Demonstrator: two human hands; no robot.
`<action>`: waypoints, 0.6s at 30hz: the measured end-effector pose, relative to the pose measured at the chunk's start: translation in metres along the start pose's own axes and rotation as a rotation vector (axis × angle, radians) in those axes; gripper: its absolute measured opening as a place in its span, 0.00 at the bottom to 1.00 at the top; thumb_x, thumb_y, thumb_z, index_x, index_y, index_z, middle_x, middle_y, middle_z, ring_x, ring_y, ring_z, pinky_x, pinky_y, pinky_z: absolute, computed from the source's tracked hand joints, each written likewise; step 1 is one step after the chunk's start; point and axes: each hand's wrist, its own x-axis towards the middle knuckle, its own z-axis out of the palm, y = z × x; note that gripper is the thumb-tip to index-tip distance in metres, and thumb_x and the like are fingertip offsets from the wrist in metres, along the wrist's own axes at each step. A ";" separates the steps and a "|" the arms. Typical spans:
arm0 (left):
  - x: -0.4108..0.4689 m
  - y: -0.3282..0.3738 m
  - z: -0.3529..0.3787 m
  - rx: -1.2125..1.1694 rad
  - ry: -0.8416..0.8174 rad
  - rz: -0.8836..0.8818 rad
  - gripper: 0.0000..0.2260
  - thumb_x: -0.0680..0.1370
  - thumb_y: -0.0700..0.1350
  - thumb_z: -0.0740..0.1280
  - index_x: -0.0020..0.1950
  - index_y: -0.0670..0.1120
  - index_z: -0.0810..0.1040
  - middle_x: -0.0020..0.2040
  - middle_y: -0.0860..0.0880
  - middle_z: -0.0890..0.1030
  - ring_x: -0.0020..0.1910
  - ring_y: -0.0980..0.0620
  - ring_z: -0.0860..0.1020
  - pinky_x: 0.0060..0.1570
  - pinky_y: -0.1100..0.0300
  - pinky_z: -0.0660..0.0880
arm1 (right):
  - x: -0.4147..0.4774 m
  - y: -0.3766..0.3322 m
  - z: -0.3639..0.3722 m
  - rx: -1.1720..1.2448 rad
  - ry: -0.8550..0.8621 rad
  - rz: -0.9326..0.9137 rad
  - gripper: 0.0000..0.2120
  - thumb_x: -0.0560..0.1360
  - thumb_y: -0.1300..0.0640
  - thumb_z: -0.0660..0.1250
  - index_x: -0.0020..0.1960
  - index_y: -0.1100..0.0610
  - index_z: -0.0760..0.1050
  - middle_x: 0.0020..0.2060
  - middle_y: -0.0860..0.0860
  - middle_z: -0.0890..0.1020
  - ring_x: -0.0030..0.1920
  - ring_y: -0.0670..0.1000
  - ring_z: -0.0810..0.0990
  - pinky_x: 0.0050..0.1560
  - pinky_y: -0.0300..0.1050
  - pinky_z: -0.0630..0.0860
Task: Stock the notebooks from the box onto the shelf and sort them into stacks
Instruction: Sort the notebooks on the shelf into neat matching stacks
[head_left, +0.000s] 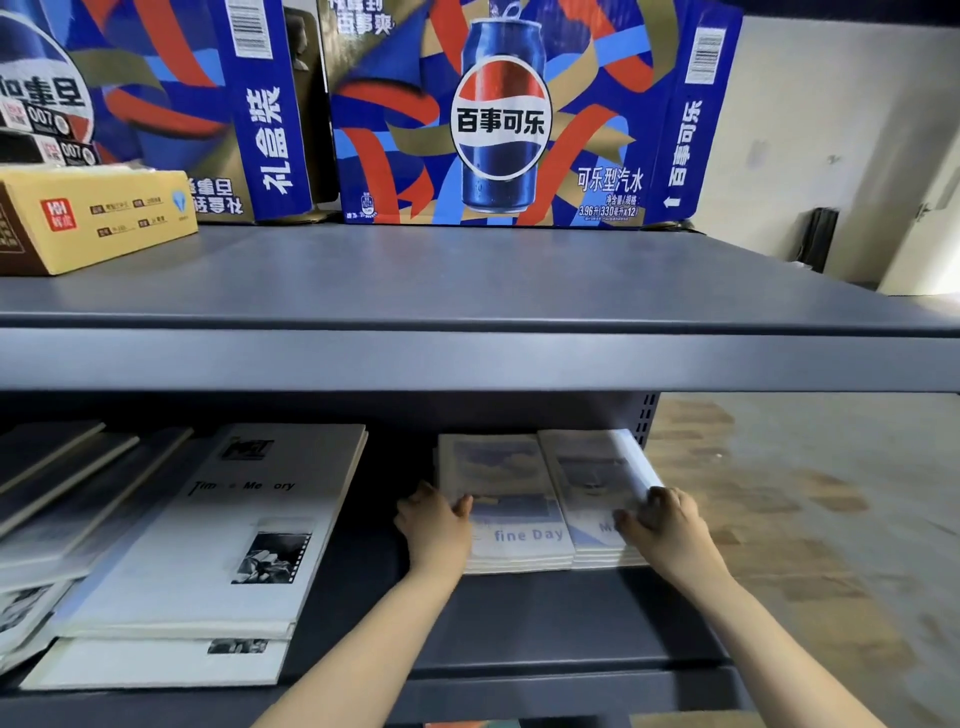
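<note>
Two stacks of small blue-and-white notebooks lie side by side on the lower shelf (519, 618). The left stack (511, 499) reads "fine Day"; the right stack (592, 483) sits against it. My left hand (436, 525) grips the left edge of the left stack, thumb on its cover. On the right stack's right edge my right hand (665, 525) holds on with curled fingers; a white notebook (636, 457) tilts up there. Large white "Time Memory" notebooks (234, 525) are stacked further left.
Dark-covered notebooks (62, 467) lie fanned at the far left of the lower shelf. The upper shelf (467, 280) carries blue Pepsi cartons (498, 114) and a yellow box (98, 218). Open floor (805, 493) lies right of the shelf post.
</note>
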 end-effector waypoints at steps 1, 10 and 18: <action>-0.005 0.004 0.000 0.108 0.118 0.126 0.27 0.79 0.52 0.61 0.71 0.37 0.62 0.68 0.38 0.68 0.66 0.40 0.66 0.65 0.52 0.63 | 0.000 0.000 -0.002 0.014 -0.005 0.003 0.15 0.71 0.47 0.70 0.38 0.54 0.66 0.48 0.57 0.72 0.53 0.62 0.73 0.49 0.51 0.72; -0.055 0.075 0.031 0.251 -0.219 0.695 0.35 0.75 0.56 0.66 0.76 0.47 0.53 0.76 0.48 0.54 0.75 0.49 0.51 0.72 0.53 0.54 | 0.007 0.003 -0.008 0.124 0.028 0.091 0.24 0.71 0.55 0.71 0.58 0.69 0.69 0.51 0.64 0.77 0.51 0.62 0.77 0.41 0.46 0.67; -0.056 0.064 0.059 0.449 -0.117 0.691 0.29 0.75 0.50 0.67 0.73 0.47 0.60 0.76 0.45 0.58 0.75 0.48 0.56 0.69 0.54 0.56 | 0.007 0.017 -0.014 0.128 -0.010 0.113 0.18 0.74 0.52 0.67 0.56 0.65 0.70 0.49 0.59 0.79 0.41 0.56 0.73 0.38 0.44 0.65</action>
